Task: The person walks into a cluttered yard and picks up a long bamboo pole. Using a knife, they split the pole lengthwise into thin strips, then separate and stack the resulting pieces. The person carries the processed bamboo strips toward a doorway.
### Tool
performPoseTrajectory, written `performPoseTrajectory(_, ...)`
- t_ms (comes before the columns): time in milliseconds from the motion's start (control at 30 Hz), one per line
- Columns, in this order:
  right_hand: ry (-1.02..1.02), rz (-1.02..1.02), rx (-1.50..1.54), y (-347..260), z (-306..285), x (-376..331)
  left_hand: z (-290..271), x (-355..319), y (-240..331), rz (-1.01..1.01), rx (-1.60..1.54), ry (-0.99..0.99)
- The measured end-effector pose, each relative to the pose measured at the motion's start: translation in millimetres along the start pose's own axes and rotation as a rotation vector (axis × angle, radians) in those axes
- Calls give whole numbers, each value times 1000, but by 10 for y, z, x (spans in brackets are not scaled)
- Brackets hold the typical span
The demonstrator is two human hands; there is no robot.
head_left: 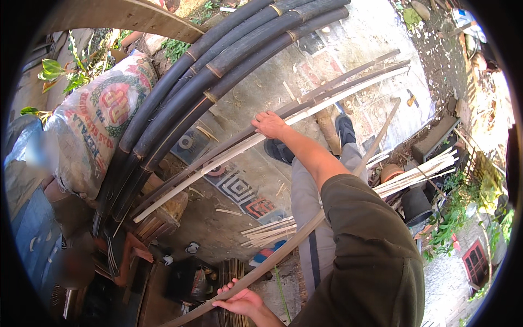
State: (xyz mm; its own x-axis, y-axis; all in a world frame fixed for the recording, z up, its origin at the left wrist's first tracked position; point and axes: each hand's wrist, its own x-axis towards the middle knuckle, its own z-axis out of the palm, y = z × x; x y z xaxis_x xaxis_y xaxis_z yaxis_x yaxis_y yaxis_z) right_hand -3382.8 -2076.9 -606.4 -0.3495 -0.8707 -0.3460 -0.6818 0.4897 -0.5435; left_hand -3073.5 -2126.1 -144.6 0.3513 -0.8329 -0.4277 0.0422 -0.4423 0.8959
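My left hand (239, 301), palm up near the lower edge, has its fingers curled around a long brown bamboo strip (291, 242). This strip runs diagonally up to the right, passing across my leg and behind my right arm. Farther up, my right hand (269, 125) grips split bamboo strips (218, 150), its fingers over a dark-skinned edge with a pale cut edge alongside. These strips extend from the lower left to the upper right, above my dark shoes (345, 129). A short round piece of wood (327, 131) lies between my feet.
Several dark bamboo poles (218, 65) curve across the upper left beside a printed sack (109, 120). Pale strips lie in bundles at right (419, 173) and below centre (269, 231). A small tool (413, 98) rests on the ground sheet (376, 32). A black pot (417, 206) stands right.
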Motion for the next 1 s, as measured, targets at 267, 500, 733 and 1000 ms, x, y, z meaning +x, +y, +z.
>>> performPoseTrajectory(267,207,-25,-179,66,-24,56,82,2,-53,15,5,-17)
performPoseTrajectory(500,27,196,-188,166,411,-133,55,10,-70,27,33,-27)
performPoseTrajectory(733,-281,57,47,145,-127,-264,-218,-69,-59,28,-3,-24)
performPoseTrajectory(1000,-305,-8,-1,-197,-696,-647,-41,-235,8,25,-99,69)
